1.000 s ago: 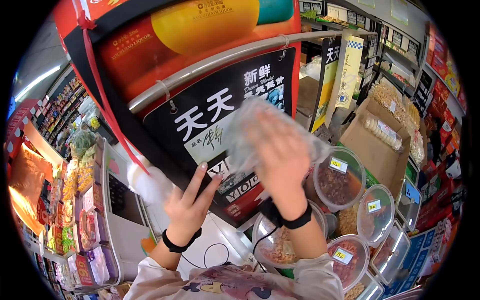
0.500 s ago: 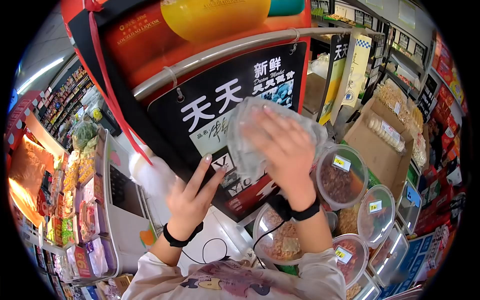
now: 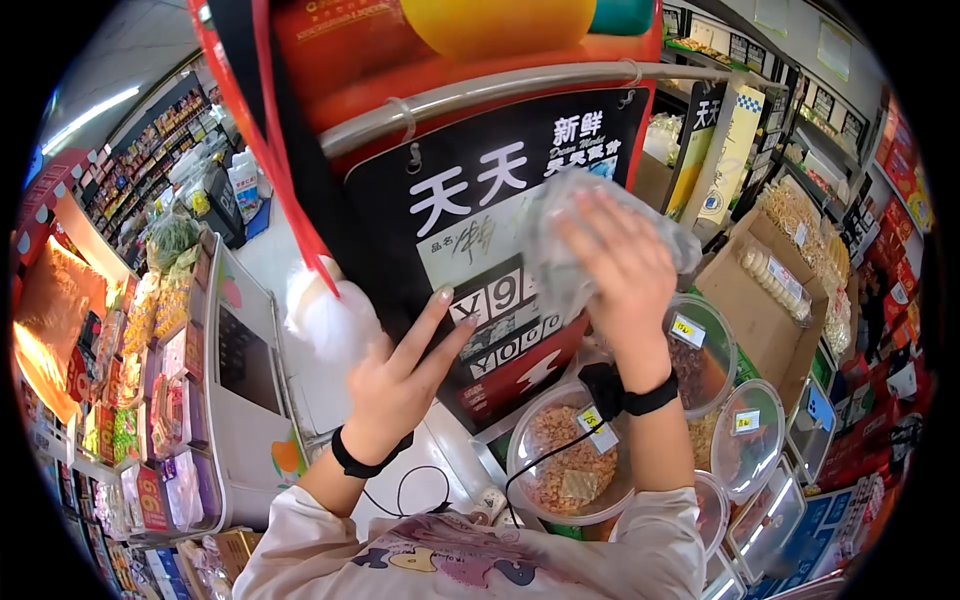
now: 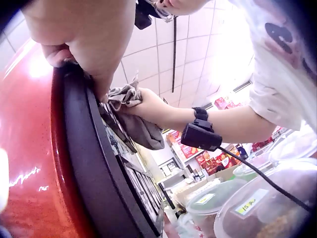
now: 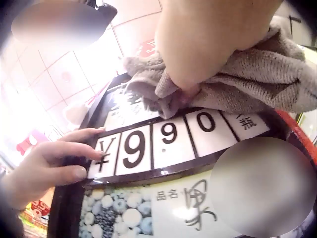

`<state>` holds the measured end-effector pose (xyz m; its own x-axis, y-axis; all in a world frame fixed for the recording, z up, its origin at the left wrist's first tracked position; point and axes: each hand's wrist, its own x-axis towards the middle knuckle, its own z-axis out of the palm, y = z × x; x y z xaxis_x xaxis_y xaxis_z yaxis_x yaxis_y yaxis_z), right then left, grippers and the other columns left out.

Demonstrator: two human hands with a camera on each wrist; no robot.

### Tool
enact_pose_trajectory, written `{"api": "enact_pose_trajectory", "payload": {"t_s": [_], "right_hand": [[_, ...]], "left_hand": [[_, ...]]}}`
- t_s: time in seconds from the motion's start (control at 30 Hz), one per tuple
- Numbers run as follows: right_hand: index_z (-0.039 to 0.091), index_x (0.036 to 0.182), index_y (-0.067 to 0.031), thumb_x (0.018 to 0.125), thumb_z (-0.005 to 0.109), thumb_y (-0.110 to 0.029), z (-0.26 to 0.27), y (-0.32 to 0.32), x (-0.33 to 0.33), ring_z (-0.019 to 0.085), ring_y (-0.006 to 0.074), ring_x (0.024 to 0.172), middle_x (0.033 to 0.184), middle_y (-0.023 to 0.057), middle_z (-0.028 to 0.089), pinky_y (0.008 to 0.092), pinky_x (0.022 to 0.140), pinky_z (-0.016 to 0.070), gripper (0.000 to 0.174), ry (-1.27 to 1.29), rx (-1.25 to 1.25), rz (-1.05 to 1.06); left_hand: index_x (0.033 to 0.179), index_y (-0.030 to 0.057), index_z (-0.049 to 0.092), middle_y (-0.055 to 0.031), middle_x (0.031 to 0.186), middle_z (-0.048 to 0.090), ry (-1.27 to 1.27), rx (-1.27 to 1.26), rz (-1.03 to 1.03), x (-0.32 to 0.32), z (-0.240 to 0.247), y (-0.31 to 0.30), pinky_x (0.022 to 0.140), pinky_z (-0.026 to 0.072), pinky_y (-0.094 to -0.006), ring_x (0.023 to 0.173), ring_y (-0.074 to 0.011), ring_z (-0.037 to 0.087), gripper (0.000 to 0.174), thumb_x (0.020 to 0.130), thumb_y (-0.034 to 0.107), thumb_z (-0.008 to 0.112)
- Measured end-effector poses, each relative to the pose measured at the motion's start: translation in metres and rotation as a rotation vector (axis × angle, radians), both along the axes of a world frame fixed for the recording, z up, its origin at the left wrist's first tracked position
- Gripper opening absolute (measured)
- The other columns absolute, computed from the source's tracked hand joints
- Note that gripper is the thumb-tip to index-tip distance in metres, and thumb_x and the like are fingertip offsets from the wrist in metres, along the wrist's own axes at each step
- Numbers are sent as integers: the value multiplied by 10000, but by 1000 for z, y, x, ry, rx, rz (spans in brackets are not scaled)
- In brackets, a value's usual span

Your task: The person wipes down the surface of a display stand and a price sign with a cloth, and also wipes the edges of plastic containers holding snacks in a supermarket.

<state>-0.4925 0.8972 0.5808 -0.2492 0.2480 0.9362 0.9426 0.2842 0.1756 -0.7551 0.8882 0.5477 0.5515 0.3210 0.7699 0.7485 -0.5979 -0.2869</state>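
Cloth (image 3: 555, 275), x1, gray & bunched, is up against the front of the sign (image 3: 455, 225), just R of its handwritten label (image 3: 470, 240) in head view. Long axis runs roughly L–R across the sign; R wrist view shows a crumpled end at L, w/ loose folds running to the R edge. No single pointing end can be told.

R hand (image 3: 625, 280): fingers extended, slightly spread, pressing cloth to sign; how far the thumb closes on it I can't tell. L hand (image 3: 395, 395): grips sign's L edge, 2 straight fingers in a V on the front, tips by the ¥ of the upper price strip (image 3: 495, 300).

Count: 1 sign, facing the person, hung from 1 metal rail (image 3: 500, 90); 2 price strips in head view, upper above lower. R wrist view: 1 strip reads ¥ 9 9 0, i.e. 4 characters, plus writing at its R end.

Also 2 black wristbands (image 3: 650, 397), 1 per wrist; 1 white fluffy ball (image 3: 335, 315) w/ red cord, near L hand; 3 round tubs (image 3: 570, 465) w/ visible yellow-marked labels, lower R; 1 open cardboard box (image 3: 755, 335) beyond.
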Motion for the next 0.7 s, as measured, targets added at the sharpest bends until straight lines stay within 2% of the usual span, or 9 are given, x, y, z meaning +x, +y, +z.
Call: {"api": "enact_pose_trajectory", "payload": {"t_s": [0.1,0.27,0.3,0.4,0.5,0.63,0.7], "right_hand": [[686,1181,-191,717,639,-132,-7,2,1,628,230,1136,1247,61,657,385,923,499,470,118,-33,-67],[687,1175,-179,711,625,-65,7,-17,-45,631,242,1131,1243,50,662,388,933,495,481,43,-74,153],[687,1175,-178,711,621,-55,7,-18,-48,630,241,1133,1245,50,661,387,940,492,484,46,-88,202],[684,1178,-173,684,645,-45,11,-12,-24,629,237,1137,1245,58,661,383,953,485,511,91,-98,151],[683,1180,-163,640,663,-18,8,-5,-5,628,234,1138,1235,72,664,381,956,483,560,290,-135,-4],[678,1191,-143,620,650,22,11,-12,-25,635,256,1117,1199,77,675,383,942,491,595,149,-95,5],[681,1182,-157,612,669,11,11,-16,-44,642,259,1097,1185,75,678,376,927,497,594,151,-61,54]], "left_hand": [[1032,237,768,-35,1311,609,-28,-4,-18,1,-3,0,627,504,-276,766,-194,608,397,658,110,808],[1014,223,772,-43,1324,603,-78,-36,-58,-2,-10,4,640,509,-287,768,-205,609,386,655,81,792],[1077,277,755,60,1373,586,-140,31,-104,0,-11,10,508,406,-232,595,-149,439,441,680,102,672],[1032,227,764,-38,1336,593,-43,5,-26,2,-4,2,641,503,-295,753,-203,585,398,669,65,778],[1052,239,760,-29,1332,592,-21,-29,-11,2,0,-2,642,500,-295,749,-201,574,417,669,77,785],[1043,228,762,-29,1323,596,-53,-3,-34,3,-3,0,656,505,-295,819,-223,610,406,665,82,794],[1090,255,747,19,1350,588,-112,43,-95,2,-10,8,547,443,-263,690,-186,533,455,674,78,694]]}}
